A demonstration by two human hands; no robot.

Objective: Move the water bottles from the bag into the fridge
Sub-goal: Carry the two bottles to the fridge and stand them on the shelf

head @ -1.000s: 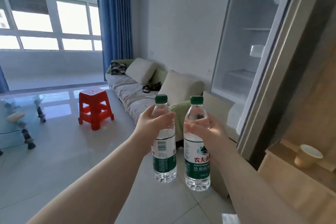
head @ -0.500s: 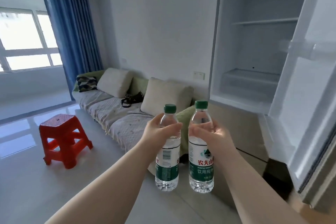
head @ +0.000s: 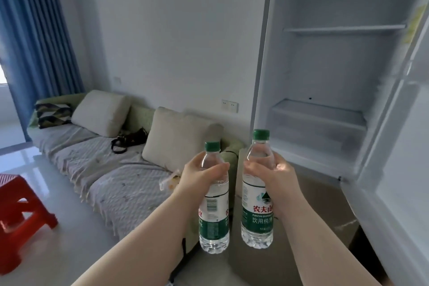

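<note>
You hold two clear plastic water bottles with green caps and green-and-white labels upright in front of the open white fridge (head: 325,81), both outside its compartment and below its lower ledge. Your left hand (head: 199,179) grips the left bottle (head: 213,216) around its shoulder, fingers (head: 217,169) curled about the plastic. Your right hand (head: 277,174) clasps the right bottle (head: 256,213) the same way and carries it a little higher and nearer the fridge. The two bottles hang side by side, close but apart. Inside the fridge, a white shelf (head: 343,29) spans the upper part, and the white fridge door (head: 406,193) stands swung open at the right. To the left of the fridge, a green sofa (head: 104,165) with a pale quilted cover lines the wall; farther left sit a red plastic stool (head: 21,216) and a blue curtain (head: 34,30).
</note>
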